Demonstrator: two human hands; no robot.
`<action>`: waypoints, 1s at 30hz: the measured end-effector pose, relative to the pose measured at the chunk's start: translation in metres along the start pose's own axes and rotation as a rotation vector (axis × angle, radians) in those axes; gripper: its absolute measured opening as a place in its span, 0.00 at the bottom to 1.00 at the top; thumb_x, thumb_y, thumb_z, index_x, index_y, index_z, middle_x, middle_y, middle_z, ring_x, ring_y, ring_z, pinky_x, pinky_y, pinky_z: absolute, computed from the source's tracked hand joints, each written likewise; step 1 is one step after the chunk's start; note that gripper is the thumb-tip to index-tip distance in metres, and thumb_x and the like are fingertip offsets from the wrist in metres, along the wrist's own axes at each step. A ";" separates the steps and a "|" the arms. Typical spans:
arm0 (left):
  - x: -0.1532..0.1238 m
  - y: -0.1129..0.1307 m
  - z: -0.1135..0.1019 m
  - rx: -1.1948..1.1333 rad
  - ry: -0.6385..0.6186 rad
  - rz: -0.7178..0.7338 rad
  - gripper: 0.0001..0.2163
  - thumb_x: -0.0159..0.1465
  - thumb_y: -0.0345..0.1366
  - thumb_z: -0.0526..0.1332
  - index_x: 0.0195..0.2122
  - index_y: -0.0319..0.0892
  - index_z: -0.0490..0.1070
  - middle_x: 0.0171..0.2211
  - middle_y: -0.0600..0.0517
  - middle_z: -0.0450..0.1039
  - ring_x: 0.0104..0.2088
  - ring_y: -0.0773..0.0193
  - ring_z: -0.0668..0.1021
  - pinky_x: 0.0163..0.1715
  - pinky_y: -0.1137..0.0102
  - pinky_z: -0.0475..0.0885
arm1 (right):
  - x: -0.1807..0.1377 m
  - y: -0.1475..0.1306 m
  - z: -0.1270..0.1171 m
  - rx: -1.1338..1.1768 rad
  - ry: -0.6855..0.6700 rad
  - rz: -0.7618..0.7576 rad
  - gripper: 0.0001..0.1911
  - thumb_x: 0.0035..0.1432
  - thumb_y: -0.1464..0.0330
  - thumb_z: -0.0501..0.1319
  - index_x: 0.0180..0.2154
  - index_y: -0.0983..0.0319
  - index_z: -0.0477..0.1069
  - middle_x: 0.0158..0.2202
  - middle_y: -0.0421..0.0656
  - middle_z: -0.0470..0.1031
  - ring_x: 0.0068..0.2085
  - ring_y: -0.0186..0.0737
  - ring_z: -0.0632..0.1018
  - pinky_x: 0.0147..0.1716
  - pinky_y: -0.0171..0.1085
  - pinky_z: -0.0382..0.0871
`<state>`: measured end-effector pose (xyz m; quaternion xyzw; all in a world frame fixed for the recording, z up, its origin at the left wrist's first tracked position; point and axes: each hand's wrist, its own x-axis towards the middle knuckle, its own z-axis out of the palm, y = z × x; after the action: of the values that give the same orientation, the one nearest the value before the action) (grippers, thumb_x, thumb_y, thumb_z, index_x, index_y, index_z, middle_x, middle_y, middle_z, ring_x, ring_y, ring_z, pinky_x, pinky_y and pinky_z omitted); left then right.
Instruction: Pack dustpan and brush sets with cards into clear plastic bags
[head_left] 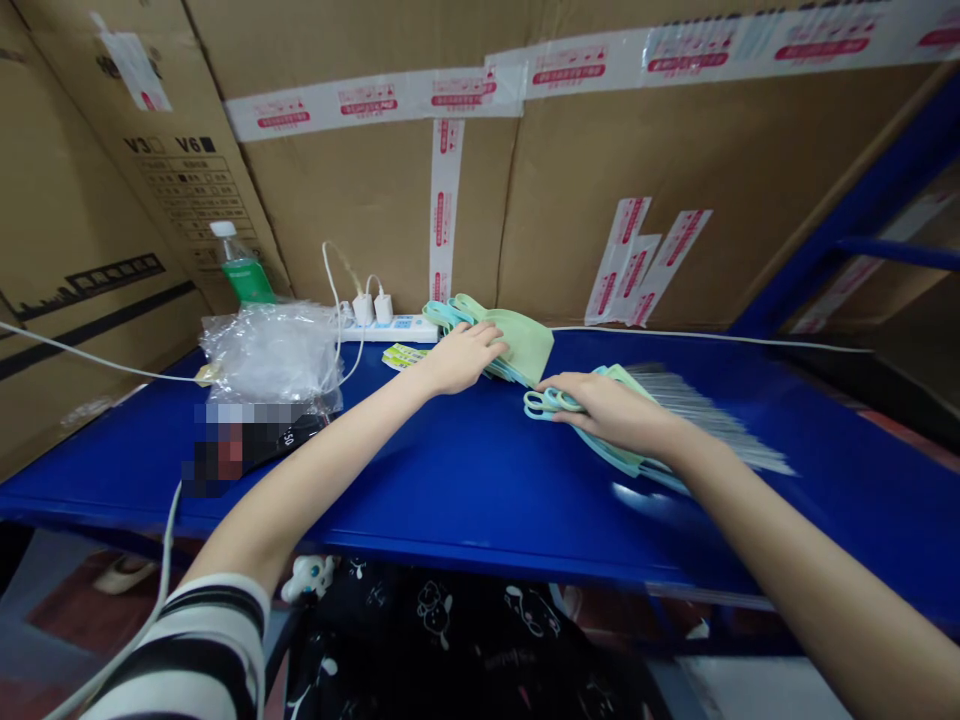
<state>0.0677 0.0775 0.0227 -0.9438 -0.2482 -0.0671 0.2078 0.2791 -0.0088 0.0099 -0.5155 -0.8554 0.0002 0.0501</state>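
Pale green and light blue face masks (525,343) lie in a folded stack near the back of the blue table. My left hand (466,357) rests on top of this stack with its fingers stretched out; the thumb's position is not clear. To the right is a second bunch of face masks (615,458), with ear loops poking out at its left end. My right hand (606,408) holds this bunch near the loops, thumb below and fingers over the top. Clear plastic sleeves (720,415) fan out to the right beyond that hand, slightly blurred.
A heap of clear plastic bags (270,350) sits at the left, before a bottle with a green label (247,275). A white power strip (405,329) with chargers stands at the back. Cardboard (360,190) walls the table's rear; a blue metal frame (847,190) rises at right.
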 end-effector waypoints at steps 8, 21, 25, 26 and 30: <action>-0.060 0.005 -0.015 0.049 0.074 0.179 0.16 0.66 0.24 0.52 0.53 0.37 0.71 0.54 0.41 0.72 0.54 0.54 0.73 0.49 0.62 0.69 | -0.013 0.012 0.002 0.076 0.040 0.039 0.25 0.64 0.58 0.47 0.53 0.63 0.71 0.52 0.54 0.77 0.53 0.54 0.77 0.51 0.52 0.70; -0.112 0.021 -0.008 -0.064 -0.032 0.193 0.14 0.66 0.26 0.54 0.50 0.39 0.72 0.40 0.47 0.76 0.36 0.61 0.78 0.37 0.66 0.73 | -0.013 0.005 0.010 0.034 0.039 0.101 0.20 0.58 0.61 0.57 0.49 0.61 0.72 0.49 0.53 0.79 0.50 0.56 0.78 0.49 0.51 0.71; -0.112 0.023 -0.010 -0.043 -0.051 0.203 0.13 0.66 0.26 0.54 0.50 0.40 0.73 0.40 0.48 0.76 0.34 0.63 0.78 0.35 0.68 0.72 | -0.007 -0.006 0.010 -0.023 0.077 0.070 0.16 0.57 0.64 0.56 0.46 0.58 0.74 0.45 0.48 0.80 0.46 0.52 0.79 0.45 0.49 0.71; -0.113 0.023 -0.010 -0.040 -0.053 0.200 0.13 0.66 0.26 0.54 0.50 0.40 0.72 0.40 0.48 0.76 0.34 0.63 0.78 0.35 0.68 0.72 | -0.005 -0.009 0.010 -0.040 0.084 0.074 0.16 0.57 0.64 0.56 0.46 0.57 0.74 0.45 0.47 0.80 0.46 0.52 0.79 0.45 0.48 0.71; -0.113 0.023 -0.012 -0.042 -0.059 0.204 0.13 0.66 0.27 0.55 0.49 0.40 0.73 0.41 0.48 0.76 0.34 0.62 0.78 0.35 0.68 0.72 | 0.004 -0.019 0.008 -0.095 0.050 0.123 0.16 0.56 0.66 0.57 0.46 0.58 0.75 0.42 0.47 0.81 0.43 0.52 0.80 0.41 0.45 0.71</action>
<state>-0.0195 0.0043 -0.0013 -0.9699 -0.1553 -0.0230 0.1864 0.2602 -0.0136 0.0031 -0.5685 -0.8198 -0.0504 0.0467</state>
